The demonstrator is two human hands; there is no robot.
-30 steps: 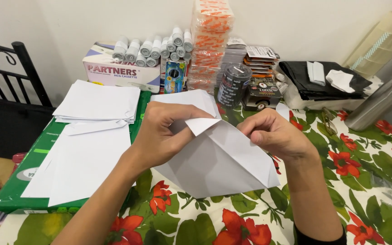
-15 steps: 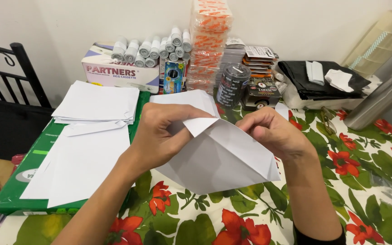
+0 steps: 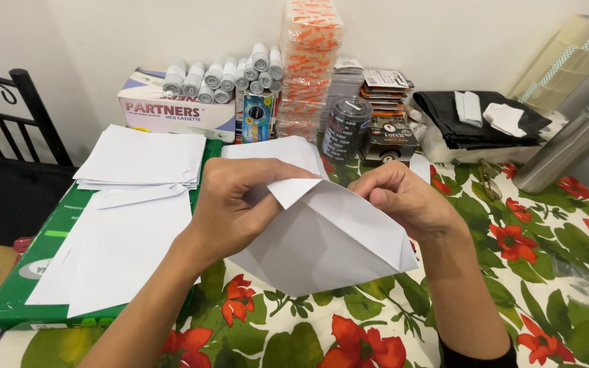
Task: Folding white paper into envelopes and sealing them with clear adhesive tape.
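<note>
Both hands: yours, on one white sheet [image 3: 322,242] held just above the desk [image 3: 533,272], centre of view
Left hand [image 3: 236,204]: fingers curled, pinching the sheet's upper left part beside the peak
Right hand [image 3: 403,201]: fingertips pressed together on the upper right fold edge
Progress: early by my read; diagonal folds already meet at a point on top, bottom edges unfolded, no finished shape yet
Paper stock: loose white sheets [image 3: 121,245] on a green flat pack [image 3: 18,283] at your left, second white stack [image 3: 141,157] behind it
Back row: white-and-pink box [image 3: 175,109] topped with grey-white rolls [image 3: 223,73], tall clear stack with orange print [image 3: 308,61], dark round jar [image 3: 345,129], small dark box [image 3: 390,140]
Right side: black bag [image 3: 472,126], steel flask [image 3: 567,150]
</note>
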